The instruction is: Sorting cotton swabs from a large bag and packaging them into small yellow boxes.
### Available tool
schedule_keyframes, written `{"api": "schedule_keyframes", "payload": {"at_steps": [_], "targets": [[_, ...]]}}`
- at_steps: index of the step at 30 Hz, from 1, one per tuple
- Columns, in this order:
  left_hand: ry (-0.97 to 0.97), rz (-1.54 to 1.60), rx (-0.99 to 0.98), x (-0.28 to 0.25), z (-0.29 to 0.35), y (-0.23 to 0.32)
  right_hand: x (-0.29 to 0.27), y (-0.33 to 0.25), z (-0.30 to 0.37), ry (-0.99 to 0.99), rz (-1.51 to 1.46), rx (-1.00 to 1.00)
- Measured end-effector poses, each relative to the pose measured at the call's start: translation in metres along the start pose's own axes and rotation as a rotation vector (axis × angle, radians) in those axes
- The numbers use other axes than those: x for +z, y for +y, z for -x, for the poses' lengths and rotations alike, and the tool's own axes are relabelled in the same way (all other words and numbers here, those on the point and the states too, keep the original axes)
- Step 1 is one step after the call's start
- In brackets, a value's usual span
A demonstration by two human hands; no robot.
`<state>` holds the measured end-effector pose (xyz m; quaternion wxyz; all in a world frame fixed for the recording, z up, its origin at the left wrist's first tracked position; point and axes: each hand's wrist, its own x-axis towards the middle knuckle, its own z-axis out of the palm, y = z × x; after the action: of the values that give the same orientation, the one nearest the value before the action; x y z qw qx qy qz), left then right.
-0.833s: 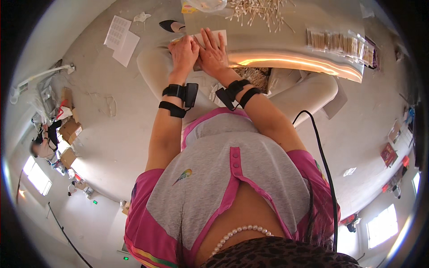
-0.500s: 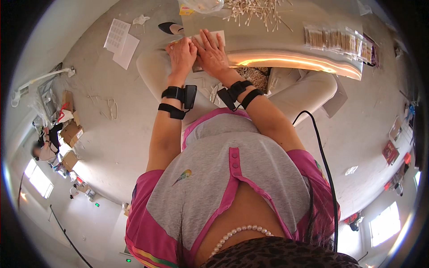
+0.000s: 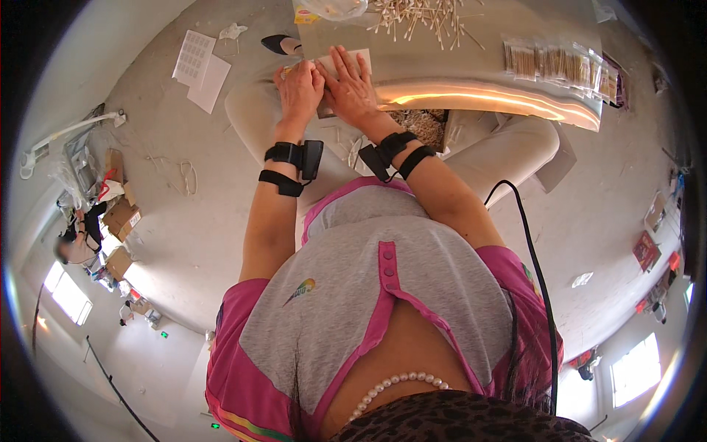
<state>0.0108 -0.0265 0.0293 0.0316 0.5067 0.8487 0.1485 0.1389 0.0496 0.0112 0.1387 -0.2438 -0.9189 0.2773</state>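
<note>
We see the grey table. Below its near edge sits a dark-rimmed box of small pale bits, too small to name. On the table's right end, clear bags in a row hold brown-stemmed swabs. At its far edge lie loose swabs and, left of them, a clear plastic bag, contents unclear. At the table's near left corner, our right hand presses flat, fingers slightly spread, on a white piece; our left hand curls alongside, and we cannot tell what it pinches.
</note>
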Motion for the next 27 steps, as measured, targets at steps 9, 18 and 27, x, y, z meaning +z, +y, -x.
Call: {"api": "schedule_keyframes", "payload": {"at_steps": [9,18,27], "targets": [[0.027,-0.013,0.071,0.002,-0.005,-0.005,-0.007,0.009,-0.008,-0.052,0.159,-0.064],[0.010,-0.035,0.077,-0.003,-0.007,0.000,-0.010,0.010,-0.007,-0.068,0.187,-0.058],[-0.002,-0.067,0.033,-0.003,-0.004,0.002,-0.015,0.012,-0.005,-0.136,0.236,-0.158]]}}
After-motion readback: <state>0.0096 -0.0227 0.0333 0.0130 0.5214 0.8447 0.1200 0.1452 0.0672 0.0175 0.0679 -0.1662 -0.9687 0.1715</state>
